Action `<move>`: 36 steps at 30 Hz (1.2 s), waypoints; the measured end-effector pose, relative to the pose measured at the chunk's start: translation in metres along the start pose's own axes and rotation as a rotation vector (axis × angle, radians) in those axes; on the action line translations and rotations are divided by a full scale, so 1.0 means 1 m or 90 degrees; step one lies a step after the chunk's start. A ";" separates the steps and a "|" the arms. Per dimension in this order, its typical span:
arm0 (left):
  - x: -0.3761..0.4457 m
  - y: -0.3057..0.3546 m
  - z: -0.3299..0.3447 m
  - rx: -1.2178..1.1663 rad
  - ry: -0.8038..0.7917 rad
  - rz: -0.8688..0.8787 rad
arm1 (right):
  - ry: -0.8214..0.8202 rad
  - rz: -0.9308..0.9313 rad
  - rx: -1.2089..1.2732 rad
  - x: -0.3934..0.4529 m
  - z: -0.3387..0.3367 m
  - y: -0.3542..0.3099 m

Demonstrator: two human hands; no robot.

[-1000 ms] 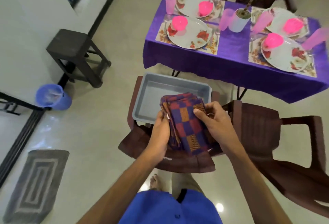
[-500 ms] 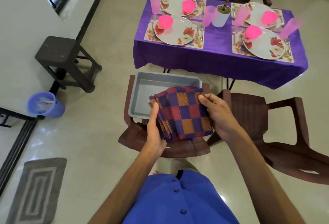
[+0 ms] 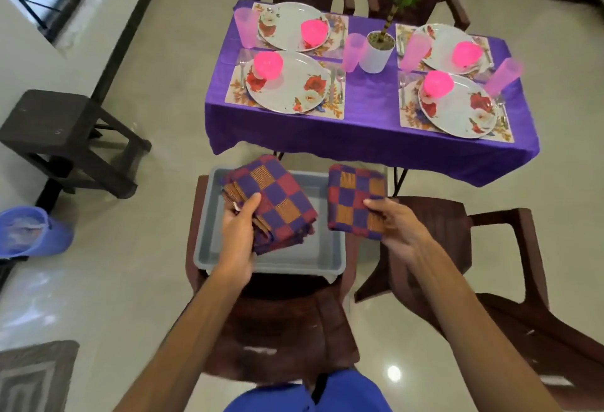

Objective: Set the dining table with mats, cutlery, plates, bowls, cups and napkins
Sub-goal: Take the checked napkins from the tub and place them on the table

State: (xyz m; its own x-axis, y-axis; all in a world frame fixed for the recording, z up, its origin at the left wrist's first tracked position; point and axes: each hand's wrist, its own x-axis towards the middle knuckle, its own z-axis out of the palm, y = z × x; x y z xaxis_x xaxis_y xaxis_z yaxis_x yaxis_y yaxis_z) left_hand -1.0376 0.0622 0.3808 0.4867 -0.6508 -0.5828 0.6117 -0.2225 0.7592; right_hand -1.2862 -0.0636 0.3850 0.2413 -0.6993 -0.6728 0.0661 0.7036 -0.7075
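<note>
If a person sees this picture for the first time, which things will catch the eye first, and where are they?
Probably the bright pink plastic bowls on flowered white plates, standing on the purple-clothed dining table at the top. Next, the checked purple, red and orange cloth napkins in the middle: the left hand holds a stack above a grey plastic tray, the right hand holds a single folded napkin.

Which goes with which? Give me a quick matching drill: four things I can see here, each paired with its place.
Things:
1. napkin stack
2. single napkin
3. grey tray
4. plant pot

Places:
A. on the brown chair
B. in the right hand
C. on the table's middle
D. in the left hand

Pairs: 1-D, 2-B, 3-A, 4-C
</note>
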 end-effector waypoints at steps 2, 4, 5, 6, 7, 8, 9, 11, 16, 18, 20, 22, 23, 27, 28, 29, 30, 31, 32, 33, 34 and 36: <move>0.022 0.013 0.009 0.003 0.023 0.023 | 0.060 -0.024 -0.004 0.055 -0.010 -0.025; 0.053 0.018 0.022 0.013 0.055 0.019 | 0.120 -0.059 -0.036 0.125 -0.019 -0.062; 0.070 0.020 0.030 0.016 0.074 0.016 | 0.142 -0.080 -0.061 0.164 -0.023 -0.084; 0.083 0.021 0.036 0.022 0.091 0.016 | 0.150 -0.101 -0.078 0.200 -0.026 -0.103; 0.099 0.020 0.040 0.028 0.108 0.018 | 0.150 -0.122 -0.091 0.237 -0.027 -0.122; 0.111 0.016 0.043 0.026 0.125 0.021 | 0.141 -0.140 -0.099 0.270 -0.028 -0.139; 0.118 0.015 0.046 0.032 0.140 0.023 | 0.126 -0.157 -0.101 0.299 -0.029 -0.153; 0.139 0.007 0.052 0.033 0.165 0.025 | 0.082 -0.187 -0.087 0.357 -0.030 -0.180; 0.183 -0.009 0.064 0.034 0.200 0.020 | 0.152 -0.123 -0.182 0.476 -0.036 -0.188; 0.194 -0.011 0.069 0.038 0.192 0.010 | 0.185 -0.095 -0.243 0.505 -0.043 -0.171; 0.199 -0.011 0.075 0.056 0.193 0.001 | 0.218 -0.130 -0.275 0.516 -0.044 -0.160; 0.206 -0.012 0.079 0.067 0.198 0.002 | 0.229 -0.166 -0.302 0.519 -0.041 -0.159; 0.208 -0.012 0.080 0.069 0.197 -0.002 | 0.225 -0.175 -0.316 0.518 -0.041 -0.159; 0.215 -0.011 0.090 0.077 0.177 -0.011 | 0.224 -0.153 -0.411 0.512 -0.047 -0.159; 0.215 -0.011 0.093 0.078 0.170 -0.012 | 0.245 -0.162 -0.480 0.506 -0.046 -0.162; 0.216 -0.011 0.096 0.078 0.162 -0.011 | 0.285 -0.189 -0.562 0.500 -0.046 -0.165; 0.216 -0.011 0.100 0.083 0.155 -0.010 | 0.335 -0.232 -0.647 0.489 -0.044 -0.169; 0.217 -0.011 0.105 0.088 0.144 -0.008 | 0.381 -0.298 -0.687 0.473 -0.038 -0.172; 0.217 -0.012 0.112 0.090 0.130 -0.007 | 0.385 -0.362 -0.676 0.450 -0.029 -0.173; 0.217 -0.013 0.120 0.092 0.115 -0.006 | 0.324 -0.391 -0.628 0.422 -0.017 -0.173; 0.218 -0.015 0.129 0.093 0.103 -0.005 | 0.208 -0.363 -0.570 0.391 -0.004 -0.168; 0.218 -0.020 0.151 0.077 0.068 -0.010 | -0.084 -0.188 -0.479 0.326 0.013 -0.150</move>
State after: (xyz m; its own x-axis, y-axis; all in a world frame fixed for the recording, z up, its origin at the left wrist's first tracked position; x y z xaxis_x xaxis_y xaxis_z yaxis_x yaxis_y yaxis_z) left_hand -1.0378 -0.1847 0.2822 0.5455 -0.5668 -0.6173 0.5431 -0.3219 0.7755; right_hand -1.2045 -0.3953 0.2749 0.4303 -0.7888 -0.4388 -0.5119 0.1871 -0.8384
